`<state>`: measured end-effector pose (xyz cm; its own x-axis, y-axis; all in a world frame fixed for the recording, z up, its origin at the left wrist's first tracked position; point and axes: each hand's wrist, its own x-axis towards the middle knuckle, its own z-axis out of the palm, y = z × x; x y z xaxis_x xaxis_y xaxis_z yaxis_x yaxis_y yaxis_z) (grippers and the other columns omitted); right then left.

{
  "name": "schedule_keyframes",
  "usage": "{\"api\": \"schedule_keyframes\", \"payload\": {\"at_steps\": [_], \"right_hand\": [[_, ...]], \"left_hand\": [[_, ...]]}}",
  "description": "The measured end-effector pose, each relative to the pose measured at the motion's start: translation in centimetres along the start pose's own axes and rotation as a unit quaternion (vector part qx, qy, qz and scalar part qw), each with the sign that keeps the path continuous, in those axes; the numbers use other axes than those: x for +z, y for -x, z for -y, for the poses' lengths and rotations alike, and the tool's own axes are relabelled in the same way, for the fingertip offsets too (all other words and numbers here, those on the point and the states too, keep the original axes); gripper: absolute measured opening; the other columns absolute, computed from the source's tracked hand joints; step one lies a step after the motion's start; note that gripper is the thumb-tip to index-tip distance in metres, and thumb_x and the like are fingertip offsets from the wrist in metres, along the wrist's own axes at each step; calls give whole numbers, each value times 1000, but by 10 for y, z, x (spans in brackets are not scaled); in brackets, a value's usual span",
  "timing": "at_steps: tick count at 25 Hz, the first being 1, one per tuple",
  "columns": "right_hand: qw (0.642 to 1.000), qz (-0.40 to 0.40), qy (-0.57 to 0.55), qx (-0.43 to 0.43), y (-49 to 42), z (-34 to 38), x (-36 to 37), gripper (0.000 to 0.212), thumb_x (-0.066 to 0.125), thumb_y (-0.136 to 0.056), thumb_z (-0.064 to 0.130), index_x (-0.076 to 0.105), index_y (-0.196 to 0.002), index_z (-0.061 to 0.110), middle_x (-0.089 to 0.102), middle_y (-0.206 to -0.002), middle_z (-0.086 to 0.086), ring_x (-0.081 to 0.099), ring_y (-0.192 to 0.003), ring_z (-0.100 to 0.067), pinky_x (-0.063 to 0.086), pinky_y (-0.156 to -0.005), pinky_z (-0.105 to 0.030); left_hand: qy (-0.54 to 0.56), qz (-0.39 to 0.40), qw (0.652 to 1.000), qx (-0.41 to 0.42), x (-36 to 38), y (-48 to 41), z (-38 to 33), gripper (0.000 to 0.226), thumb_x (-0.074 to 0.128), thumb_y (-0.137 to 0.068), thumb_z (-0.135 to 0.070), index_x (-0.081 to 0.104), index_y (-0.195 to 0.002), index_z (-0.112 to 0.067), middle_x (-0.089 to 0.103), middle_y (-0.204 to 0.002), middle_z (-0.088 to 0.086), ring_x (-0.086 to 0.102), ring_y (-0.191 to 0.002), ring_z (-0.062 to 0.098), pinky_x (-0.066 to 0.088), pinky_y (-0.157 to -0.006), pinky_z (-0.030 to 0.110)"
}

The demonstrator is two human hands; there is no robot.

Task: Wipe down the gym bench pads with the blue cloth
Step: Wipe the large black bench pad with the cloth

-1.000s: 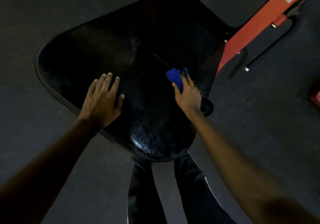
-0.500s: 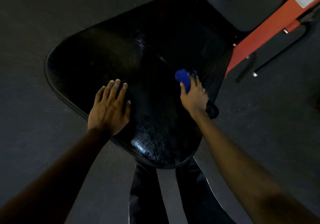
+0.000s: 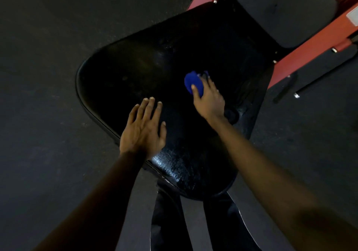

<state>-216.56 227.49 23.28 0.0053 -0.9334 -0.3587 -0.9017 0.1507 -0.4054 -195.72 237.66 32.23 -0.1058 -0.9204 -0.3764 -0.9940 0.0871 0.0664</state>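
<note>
My left hand (image 3: 143, 128) lies flat on the black seat pad (image 3: 135, 72), near its left edge. The fingers are straight and close together, and the thumb sticks out to the side. It holds nothing.

My right hand (image 3: 210, 99) grips the blue cloth (image 3: 190, 82). The cloth is bunched up, with my thumb and fingers curled round it, and it sits on the right part of the same pad. My 2 hands are apart.

The near end of the pad shines. A 2nd pad (image 3: 280, 12) is at the top right, with the red frame (image 3: 302, 55) beside it. The dark floor (image 3: 48, 76) is all around. My legs (image 3: 168, 221) show below the pad.
</note>
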Motion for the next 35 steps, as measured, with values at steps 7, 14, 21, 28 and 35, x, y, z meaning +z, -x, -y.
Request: {"api": "schedule_keyframes", "payload": {"at_steps": [7, 14, 21, 28, 35], "right_hand": [[985, 25, -17, -168, 20, 104, 8, 56, 45, -102, 54, 44, -153, 30, 38, -161, -11, 53, -135, -34, 51, -97, -43], [1000, -17, -19, 1, -99, 102, 8, 54, 47, -102, 54, 47, -149, 28, 51, -150, -6, 58, -128, -27, 47, -100, -40], [959, 49, -20, -280, -21, 167, 13, 55, 49, -101, 56, 46, -151, 36, 38, -162, -6, 51, -137, -29, 46, -101, -36], [983, 37, 9, -178, -116, 185, 21, 58, 47, -99, 61, 46, -150, 33, 46, -156, -7, 52, -135, -33, 45, -105, -44], [929, 57, 1, -365, -24, 203, 18, 59, 48, -100, 61, 45, -152, 33, 38, -162, -9, 53, -135, -32, 49, -98, -38]], "left_hand": [[2, 3, 1000, 9, -1, -1, 1, 65, 35, -99, -43, 38, -153, -7, 37, -159, 17, 27, -151, 30, 22, -124, 46], [33, 12, 999, 2, 1, 0, 0, 67, 27, -102, -46, 24, -160, -12, 23, -167, 12, 17, -155, 25, 14, -127, 43], [54, 3, 999, 10, 0, 0, 2, 59, 40, -98, -41, 50, -145, -6, 46, -152, 17, 34, -146, 32, 20, -124, 44], [61, 10, 998, 6, 2, -2, 2, 67, 27, -102, -43, 23, -160, -9, 21, -167, 13, 12, -156, 28, 2, -126, 49], [68, 20, 997, 15, -1, -2, 2, 60, 39, -98, -42, 51, -145, -7, 49, -150, 16, 36, -145, 33, 15, -126, 51]]}}
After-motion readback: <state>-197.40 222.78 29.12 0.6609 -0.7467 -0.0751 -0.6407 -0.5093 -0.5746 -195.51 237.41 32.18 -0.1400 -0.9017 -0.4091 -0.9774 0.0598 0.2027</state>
